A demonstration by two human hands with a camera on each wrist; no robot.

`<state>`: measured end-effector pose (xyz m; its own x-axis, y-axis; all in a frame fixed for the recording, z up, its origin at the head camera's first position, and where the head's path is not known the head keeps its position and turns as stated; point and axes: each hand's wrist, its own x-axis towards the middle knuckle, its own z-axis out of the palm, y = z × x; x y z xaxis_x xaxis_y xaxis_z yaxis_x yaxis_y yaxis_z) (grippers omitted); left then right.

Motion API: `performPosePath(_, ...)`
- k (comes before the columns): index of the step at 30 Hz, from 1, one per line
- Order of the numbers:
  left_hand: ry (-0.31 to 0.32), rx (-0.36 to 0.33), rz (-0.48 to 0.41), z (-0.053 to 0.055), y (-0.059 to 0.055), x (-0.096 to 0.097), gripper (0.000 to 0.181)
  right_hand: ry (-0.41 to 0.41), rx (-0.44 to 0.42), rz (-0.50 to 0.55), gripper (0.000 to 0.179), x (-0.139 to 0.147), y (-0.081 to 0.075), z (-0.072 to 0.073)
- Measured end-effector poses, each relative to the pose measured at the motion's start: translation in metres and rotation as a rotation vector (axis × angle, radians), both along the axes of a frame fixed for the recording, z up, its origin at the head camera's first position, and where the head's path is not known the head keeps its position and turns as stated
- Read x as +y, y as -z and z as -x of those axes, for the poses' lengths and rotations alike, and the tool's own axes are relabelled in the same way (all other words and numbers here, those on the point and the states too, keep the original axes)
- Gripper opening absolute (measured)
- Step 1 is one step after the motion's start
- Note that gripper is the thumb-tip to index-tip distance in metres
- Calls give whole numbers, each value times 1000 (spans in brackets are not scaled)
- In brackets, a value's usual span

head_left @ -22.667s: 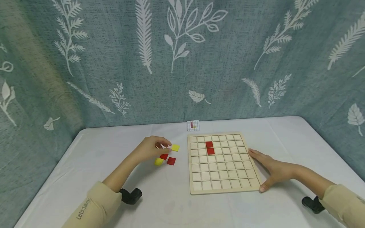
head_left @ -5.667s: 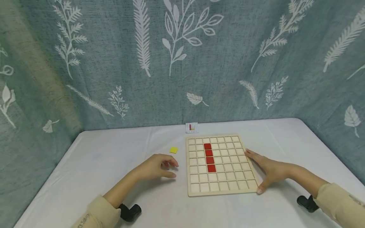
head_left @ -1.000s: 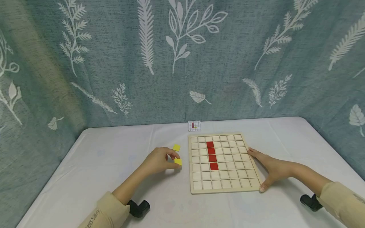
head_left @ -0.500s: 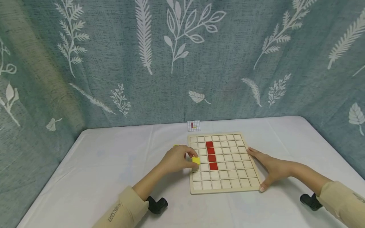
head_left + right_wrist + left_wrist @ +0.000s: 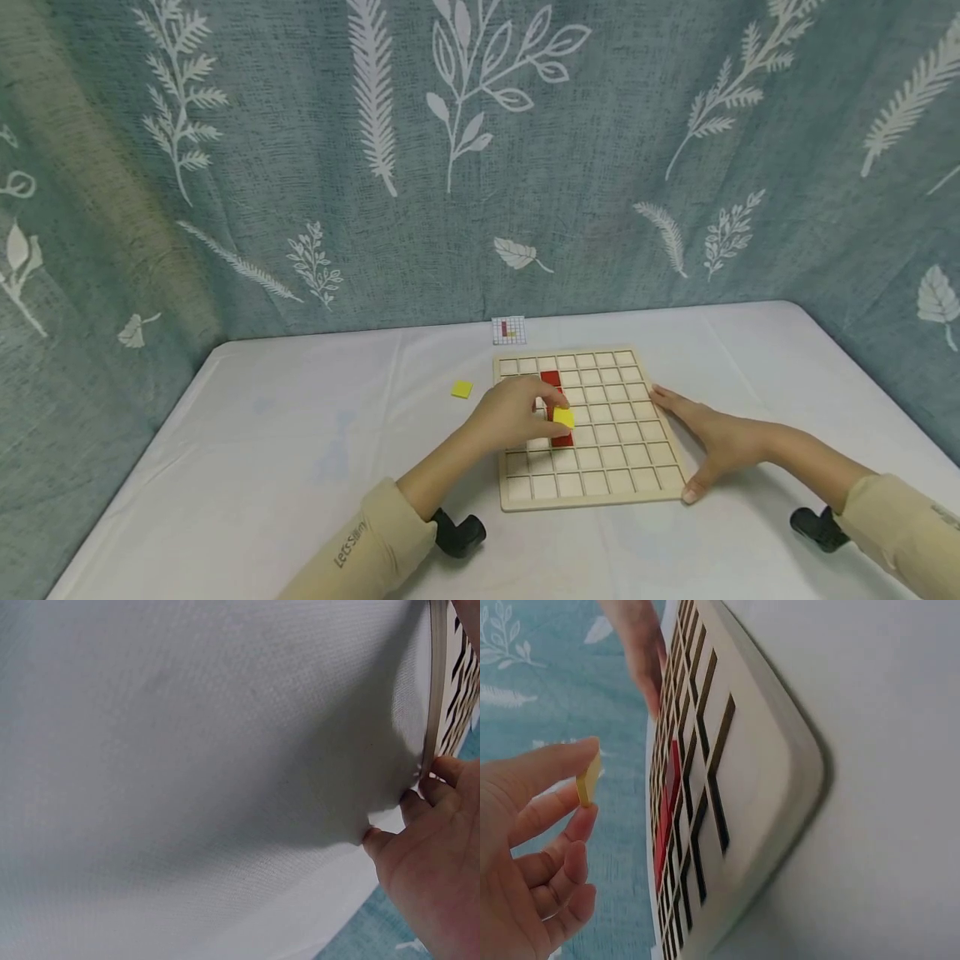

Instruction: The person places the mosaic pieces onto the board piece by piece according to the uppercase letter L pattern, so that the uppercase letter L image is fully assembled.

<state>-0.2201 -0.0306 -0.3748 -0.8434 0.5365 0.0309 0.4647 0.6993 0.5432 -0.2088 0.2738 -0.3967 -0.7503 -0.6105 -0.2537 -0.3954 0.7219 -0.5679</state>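
My left hand [image 5: 517, 413] pinches a yellow square tile [image 5: 563, 417] between thumb and fingertips, over the wooden grid board [image 5: 517, 504]. The left wrist view shows the tile [image 5: 589, 780] raised off the board's surface. A column of red tiles [image 5: 551, 378] lies in the board's third column from the left, partly covered by my left hand. On the cloth left of the board lies another yellow tile [image 5: 461, 389]. My right hand [image 5: 723, 450] rests at the board's right edge, thumb near the front corner and fingers farther back along the side.
A small card [image 5: 509, 331] printed with a grid and red and yellow squares lies behind the board. The white-covered table [image 5: 300, 417] ends at a green-blue leaf-patterned curtain [image 5: 420, 250]. A black wrist device [image 5: 459, 536] sits below my left sleeve.
Two red tiles have joined the first two on the board since the earliest frame. Over the last second my left hand has carried a yellow tile rightward over the board; the right stays put.
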Motion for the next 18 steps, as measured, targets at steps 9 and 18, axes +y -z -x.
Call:
performPosePath(9,69,124,149,3,7,18,29,4,0,4,132,0,-2,0)
performPosePath(18,107,100,188,7,12,24,27,-4,8,-2,132,-2,-3,-1)
